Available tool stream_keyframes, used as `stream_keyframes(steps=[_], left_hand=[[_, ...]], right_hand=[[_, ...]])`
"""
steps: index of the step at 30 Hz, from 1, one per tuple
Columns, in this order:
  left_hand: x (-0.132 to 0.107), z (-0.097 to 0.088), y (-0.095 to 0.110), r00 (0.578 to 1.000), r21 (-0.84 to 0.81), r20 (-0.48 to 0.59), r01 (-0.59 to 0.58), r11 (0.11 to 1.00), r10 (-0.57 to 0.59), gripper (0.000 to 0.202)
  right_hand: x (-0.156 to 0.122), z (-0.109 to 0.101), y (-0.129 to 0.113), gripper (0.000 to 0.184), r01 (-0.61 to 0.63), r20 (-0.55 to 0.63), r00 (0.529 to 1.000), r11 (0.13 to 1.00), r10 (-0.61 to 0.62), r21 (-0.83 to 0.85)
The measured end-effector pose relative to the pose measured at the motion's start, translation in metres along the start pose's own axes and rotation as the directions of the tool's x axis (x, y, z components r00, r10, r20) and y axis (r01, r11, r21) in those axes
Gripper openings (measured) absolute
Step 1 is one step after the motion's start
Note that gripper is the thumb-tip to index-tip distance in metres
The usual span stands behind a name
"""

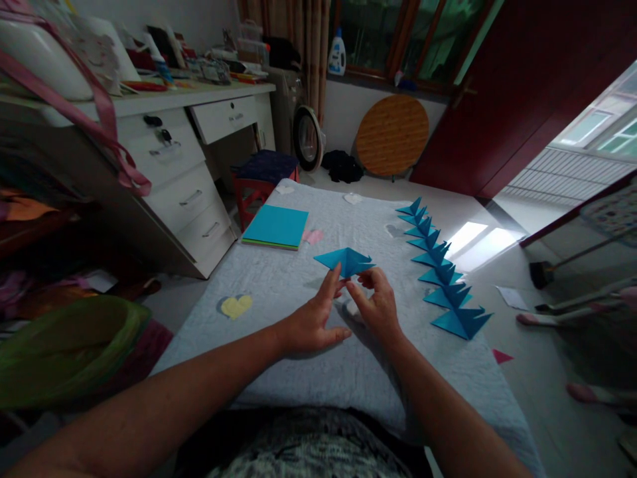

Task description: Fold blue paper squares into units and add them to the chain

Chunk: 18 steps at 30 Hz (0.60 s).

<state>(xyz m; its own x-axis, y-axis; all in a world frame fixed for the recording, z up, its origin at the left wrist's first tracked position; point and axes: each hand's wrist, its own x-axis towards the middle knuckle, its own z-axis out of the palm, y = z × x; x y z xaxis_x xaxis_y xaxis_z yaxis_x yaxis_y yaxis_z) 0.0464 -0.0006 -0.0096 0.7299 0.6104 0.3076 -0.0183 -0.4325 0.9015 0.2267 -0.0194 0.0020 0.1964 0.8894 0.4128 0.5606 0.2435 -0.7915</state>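
A blue folded paper crane (pixel 347 261) is held up over the middle of the cloth-covered table, its small bent beak pointing right. My left hand (pixel 312 323) grips its lower left side between the fingers, with the thumb stretched away from it. At its lower right edge my right hand (pixel 377 302) is closed, thumb and fingertips against the fold; the exact contact is partly hidden. Along the table's right side runs a row of several similar blue paper cranes (pixel 438 265). A stack of square coloured paper (pixel 276 226), blue on top, lies at the far left of the table.
The table wears a pale quilted cloth (pixel 279 392) with heart patches. A white desk with drawers (pixel 184 192) stands left, beside a red stool (pixel 249 199). A green-lined bin (pixel 74 345) is at lower left. A pink paper scrap (pixel 501 356) lies beyond the right edge.
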Motion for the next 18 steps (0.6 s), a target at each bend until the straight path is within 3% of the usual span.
stream_keyframes(steps=[4, 7, 12, 18], left_hand=[[-0.002, 0.002, 0.002, 0.994, 0.085, 0.101, -0.038, 0.996, 0.029, 0.120], [0.000, -0.001, 0.006, 0.996, 0.058, 0.080, -0.034, 0.998, 0.029, 0.104], [0.003, -0.007, 0.011, 0.990, 0.001, -0.141, 0.008, 1.000, -0.007, 0.069], [0.009, -0.014, 0.004, 0.930, -0.178, -0.366, -0.028, 0.984, -0.040, 0.068]], right_hand=[[0.002, 0.004, 0.003, 0.022, -0.197, 0.081, 0.980, 0.958, 0.183, 0.210], [0.005, 0.003, 0.003, 0.024, -0.274, 0.130, 0.961, 0.900, 0.243, 0.340], [0.005, -0.001, 0.007, 0.026, -0.317, 0.119, 0.948, 0.892, 0.294, 0.322], [0.003, 0.000, 0.009, 0.019, -0.375, 0.203, 0.924, 0.869, 0.323, 0.324]])
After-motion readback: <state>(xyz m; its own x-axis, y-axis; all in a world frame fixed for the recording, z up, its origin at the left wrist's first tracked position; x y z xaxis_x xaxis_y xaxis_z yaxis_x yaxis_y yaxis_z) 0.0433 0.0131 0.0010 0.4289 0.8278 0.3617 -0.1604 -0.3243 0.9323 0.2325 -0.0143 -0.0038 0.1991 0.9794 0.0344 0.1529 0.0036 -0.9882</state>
